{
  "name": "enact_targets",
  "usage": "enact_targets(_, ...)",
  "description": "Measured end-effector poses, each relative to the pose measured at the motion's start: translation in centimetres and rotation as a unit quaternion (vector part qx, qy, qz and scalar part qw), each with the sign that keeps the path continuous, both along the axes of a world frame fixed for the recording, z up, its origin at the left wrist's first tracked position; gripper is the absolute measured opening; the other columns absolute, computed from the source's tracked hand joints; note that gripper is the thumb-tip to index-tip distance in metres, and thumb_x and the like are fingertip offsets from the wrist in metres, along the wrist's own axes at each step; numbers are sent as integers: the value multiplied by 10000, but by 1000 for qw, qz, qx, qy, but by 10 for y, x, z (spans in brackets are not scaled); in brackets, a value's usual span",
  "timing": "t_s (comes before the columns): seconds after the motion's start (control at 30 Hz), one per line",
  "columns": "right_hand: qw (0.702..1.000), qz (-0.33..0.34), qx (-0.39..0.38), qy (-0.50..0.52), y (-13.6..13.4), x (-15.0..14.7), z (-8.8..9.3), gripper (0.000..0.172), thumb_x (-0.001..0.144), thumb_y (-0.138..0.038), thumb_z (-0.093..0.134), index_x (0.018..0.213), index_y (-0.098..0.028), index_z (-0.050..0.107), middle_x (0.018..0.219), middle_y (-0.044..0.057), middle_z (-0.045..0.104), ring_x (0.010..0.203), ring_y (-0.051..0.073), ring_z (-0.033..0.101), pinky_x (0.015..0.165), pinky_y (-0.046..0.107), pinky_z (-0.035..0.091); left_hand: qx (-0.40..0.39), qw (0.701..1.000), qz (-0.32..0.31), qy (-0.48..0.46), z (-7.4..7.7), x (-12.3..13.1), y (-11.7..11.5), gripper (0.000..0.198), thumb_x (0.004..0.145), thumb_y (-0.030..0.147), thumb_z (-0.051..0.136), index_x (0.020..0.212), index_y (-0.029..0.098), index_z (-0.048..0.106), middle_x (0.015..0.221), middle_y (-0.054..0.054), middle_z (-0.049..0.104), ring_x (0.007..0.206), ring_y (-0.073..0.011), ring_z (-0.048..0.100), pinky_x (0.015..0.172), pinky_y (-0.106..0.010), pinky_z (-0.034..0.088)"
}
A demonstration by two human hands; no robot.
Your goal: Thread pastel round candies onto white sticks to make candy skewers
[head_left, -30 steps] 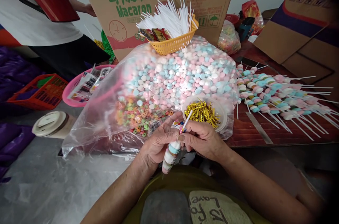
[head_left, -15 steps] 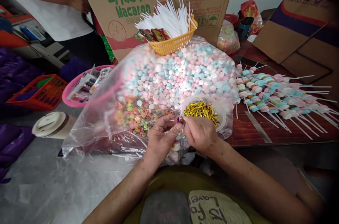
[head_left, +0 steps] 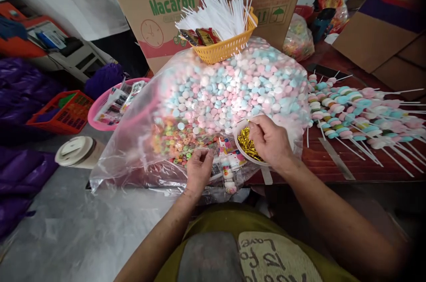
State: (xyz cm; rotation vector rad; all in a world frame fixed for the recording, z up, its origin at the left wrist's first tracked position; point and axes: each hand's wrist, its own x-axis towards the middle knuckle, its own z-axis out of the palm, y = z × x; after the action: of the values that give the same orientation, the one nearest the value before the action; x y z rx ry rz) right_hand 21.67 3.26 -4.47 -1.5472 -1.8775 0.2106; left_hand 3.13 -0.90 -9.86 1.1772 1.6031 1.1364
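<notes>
Since a moment ago the right hand (head_left: 271, 142) has gone from the wrapped candy stick (head_left: 229, 181) to the bowl (head_left: 255, 161), and the left hand (head_left: 199, 168) has come off the stick too. The right fingertips are drawn in together at the bowl's far rim; I can't tell whether they pinch the rim or one of the gold ties (head_left: 245, 142). The left fingers are bunched and curled down, apart from the stick; whether they hold anything is hidden.

The stick lies between the hands, close to the table's near edge, so I'd worry that a tug on the slippery clear bag (head_left: 133, 160) could send it over. A bumped rim might spill the ties.

The right forearm slants in from the near right, back of hand up; the left reaches forward from the near side, wrist low.
</notes>
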Motion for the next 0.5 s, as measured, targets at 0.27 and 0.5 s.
enact_targets(0.27, 979, -40, -90, -181, -1, 23, 11, 232, 894, -284, 445, 887, -131, 619, 947, 163, 626, 923, 279, 554, 737, 354, 408, -34, 998, -57, -11, 5, 11, 15, 261, 631, 390, 712, 517, 183, 600, 504, 19, 519, 594, -142, 502, 593, -243, 371)
enact_targets(0.5, 915, 193, -242, 259, -39, -17, -1, 215, 824, -385, 562, 747, -191, 510, 631, -34, 515, 542, 102, 459, 489, 211, 347, -2, 981, -115, -158, 39, 6, -2, 352, 708, 511, 672, 760, 166, 625, 674, 5, 620, 571, -100, 535, 556, -215, 455)
